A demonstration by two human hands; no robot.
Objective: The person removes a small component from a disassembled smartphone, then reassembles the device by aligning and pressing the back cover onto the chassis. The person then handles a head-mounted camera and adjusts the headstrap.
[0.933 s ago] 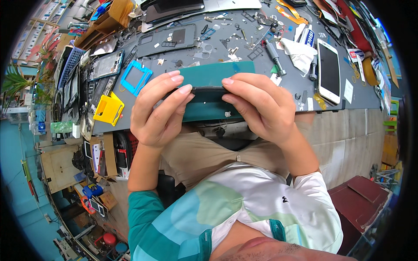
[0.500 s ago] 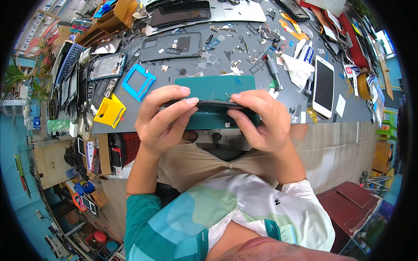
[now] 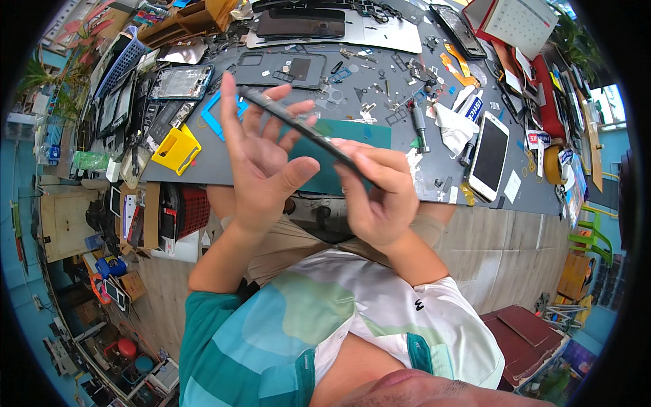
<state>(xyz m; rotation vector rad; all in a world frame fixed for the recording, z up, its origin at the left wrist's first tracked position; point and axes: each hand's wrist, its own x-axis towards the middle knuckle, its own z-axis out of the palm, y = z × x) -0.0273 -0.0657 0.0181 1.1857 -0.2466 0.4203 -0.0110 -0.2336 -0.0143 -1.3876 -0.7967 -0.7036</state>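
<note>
A thin black phone is held edge-on above the desk's front edge, slanting from upper left to lower right. My right hand grips its lower right end between thumb and fingers. My left hand is open, palm up and fingers spread, behind and below the phone's upper part; whether they touch cannot be told. The phone's flat faces are mostly turned out of sight. Under it lies a green mat on the grey desk.
Left of my hands are a yellow stand and a blue frame. On the right lie a white phone, crumpled tissue and a grey cylindrical tool. Small phone parts and a grey back cover spread behind; a calendar stands far right.
The phone has gone from level between both hands to a steep slant, its left end raised. My left hand has let go and spread its fingers; the right has moved slightly left and down.
</note>
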